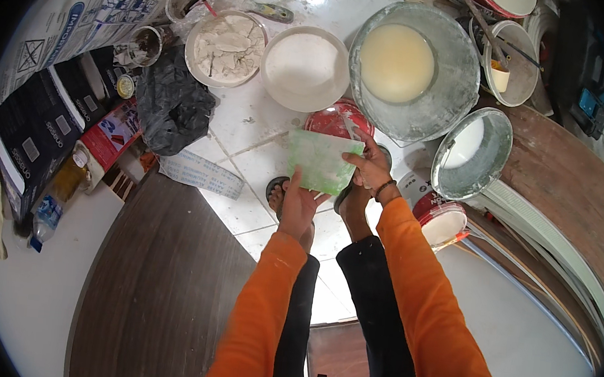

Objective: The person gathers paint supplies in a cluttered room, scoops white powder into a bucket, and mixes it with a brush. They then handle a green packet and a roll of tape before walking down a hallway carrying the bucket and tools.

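Observation:
A flat green square piece (326, 163), smeared with white residue, is held between my two hands. My left hand (298, 206) supports its lower left edge, with the fingers partly hidden behind it. My right hand (372, 167) grips the upper right side, a finger lying over the face. Beside that hand's fingers shows a thin pale edge that I cannot make out. Just beyond the piece sits a red round lid or bucket top (340, 118), partly covered. Farther away stand a bowl of white powder (305, 67) and a big grey tub (454, 94) of cloudy yellowish liquid.
A bowl of broken white powder (226, 49) and a putty knife (269, 11) lie at the far left. A black plastic bag (173, 105) is nearer. On the right stand a grey bucket (496, 144), a white bucket with tools (526, 86) and a red-and-white bucket (443, 219).

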Motion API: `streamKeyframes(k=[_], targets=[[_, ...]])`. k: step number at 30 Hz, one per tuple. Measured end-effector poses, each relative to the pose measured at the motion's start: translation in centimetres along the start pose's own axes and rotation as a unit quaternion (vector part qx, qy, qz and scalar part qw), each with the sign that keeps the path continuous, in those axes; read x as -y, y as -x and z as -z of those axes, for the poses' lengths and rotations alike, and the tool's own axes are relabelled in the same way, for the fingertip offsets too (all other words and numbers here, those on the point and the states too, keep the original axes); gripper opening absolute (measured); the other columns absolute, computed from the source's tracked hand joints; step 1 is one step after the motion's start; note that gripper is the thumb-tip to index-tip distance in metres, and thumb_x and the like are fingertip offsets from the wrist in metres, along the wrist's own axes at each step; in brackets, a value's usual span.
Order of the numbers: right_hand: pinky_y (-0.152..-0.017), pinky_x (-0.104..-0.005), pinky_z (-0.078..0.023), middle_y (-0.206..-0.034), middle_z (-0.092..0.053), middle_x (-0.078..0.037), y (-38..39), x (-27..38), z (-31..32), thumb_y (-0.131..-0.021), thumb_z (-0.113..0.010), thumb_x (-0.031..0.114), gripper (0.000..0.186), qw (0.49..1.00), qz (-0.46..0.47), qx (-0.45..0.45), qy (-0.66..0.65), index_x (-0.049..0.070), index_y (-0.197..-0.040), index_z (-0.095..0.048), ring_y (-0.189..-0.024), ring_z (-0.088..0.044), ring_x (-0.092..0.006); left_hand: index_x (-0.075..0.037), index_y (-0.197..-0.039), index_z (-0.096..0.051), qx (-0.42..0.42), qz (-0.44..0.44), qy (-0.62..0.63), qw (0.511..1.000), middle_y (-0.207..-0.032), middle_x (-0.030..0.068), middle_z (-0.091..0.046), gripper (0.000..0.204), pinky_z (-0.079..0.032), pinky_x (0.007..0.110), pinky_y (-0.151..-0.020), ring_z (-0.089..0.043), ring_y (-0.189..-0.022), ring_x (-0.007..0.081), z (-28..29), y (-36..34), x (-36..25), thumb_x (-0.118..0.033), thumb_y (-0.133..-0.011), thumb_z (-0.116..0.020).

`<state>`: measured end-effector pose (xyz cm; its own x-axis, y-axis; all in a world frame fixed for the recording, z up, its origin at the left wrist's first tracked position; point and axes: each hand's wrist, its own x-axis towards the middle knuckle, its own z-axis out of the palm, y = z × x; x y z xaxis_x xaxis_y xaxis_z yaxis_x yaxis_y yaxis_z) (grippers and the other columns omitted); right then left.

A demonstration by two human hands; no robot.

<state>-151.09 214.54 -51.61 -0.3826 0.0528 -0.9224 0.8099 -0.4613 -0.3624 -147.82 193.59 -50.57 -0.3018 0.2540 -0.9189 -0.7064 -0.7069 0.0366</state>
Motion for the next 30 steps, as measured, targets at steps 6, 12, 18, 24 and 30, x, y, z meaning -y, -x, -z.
streamKeyframes(k=[6,12,18,24,30], targets=[[-0.078,-0.0400,-0.049,-0.102,-0.066,-0.021,0.7,-2.9,0.4,-0.093,-0.062,0.023,0.046,0.919,0.118,-0.278,0.252,0.007,-0.136,-0.056,-0.090,-0.064,-0.0332,-0.007,-0.131,-0.052,-0.078,-0.042,-0.062,0.994,-0.125,0.0094,-0.063,0.036,-0.058,0.045,-0.091,-0.064,-0.113,0.0258,-1.6,-2.9,1.6,-0.021,-0.099,-0.064],[-0.090,-0.0509,-0.052,-0.114,-0.066,-0.029,2.4,-4.8,-3.3,-0.096,-0.054,0.031,0.046,0.740,0.236,-0.245,0.581,0.020,-0.141,-0.053,-0.103,-0.065,-0.0441,-0.010,-0.131,-0.054,-0.108,-0.066,-0.064,0.990,-0.122,0.0065,-0.063,0.036,-0.058,0.040,-0.087,-0.064,-0.108,0.0217,-1.5,-4.4,3.6,-0.021,-0.099,-0.065],[-0.084,-0.0558,-0.053,-0.100,-0.071,-0.025,0.4,-2.9,-6.0,-0.098,-0.050,0.033,0.050,0.867,0.119,-0.239,0.421,0.022,-0.147,-0.046,-0.093,-0.068,-0.0451,-0.008,-0.132,-0.055,-0.166,-0.055,-0.105,0.979,-0.122,0.0054,-0.063,0.035,-0.056,0.035,-0.084,-0.064,-0.108,0.0197,-1.7,-4.6,3.8,-0.019,-0.100,-0.063],[-0.088,-0.0488,-0.053,-0.112,-0.069,-0.024,2.0,-3.7,-5.6,-0.097,-0.052,0.029,0.048,0.872,0.032,-0.165,0.460,0.019,-0.144,-0.051,-0.099,-0.067,-0.0430,-0.005,-0.132,-0.054,-0.150,-0.049,-0.083,0.984,-0.124,0.0082,-0.063,0.036,-0.057,0.035,-0.086,-0.064,-0.108,0.0205,-0.5,-5.5,3.5,-0.019,-0.100,-0.063],[-0.077,-0.0556,-0.054,-0.094,-0.071,-0.024,1.1,-4.9,-5.7,-0.098,-0.051,0.032,0.052,0.875,0.037,-0.170,0.451,0.025,-0.149,-0.044,-0.089,-0.069,-0.0441,-0.003,-0.132,-0.054,-0.152,-0.061,-0.080,0.983,-0.122,0.0075,-0.063,0.039,-0.056,0.033,-0.088,-0.064,-0.107,0.0207,1.0,-6.6,4.5,-0.021,-0.099,-0.065]])
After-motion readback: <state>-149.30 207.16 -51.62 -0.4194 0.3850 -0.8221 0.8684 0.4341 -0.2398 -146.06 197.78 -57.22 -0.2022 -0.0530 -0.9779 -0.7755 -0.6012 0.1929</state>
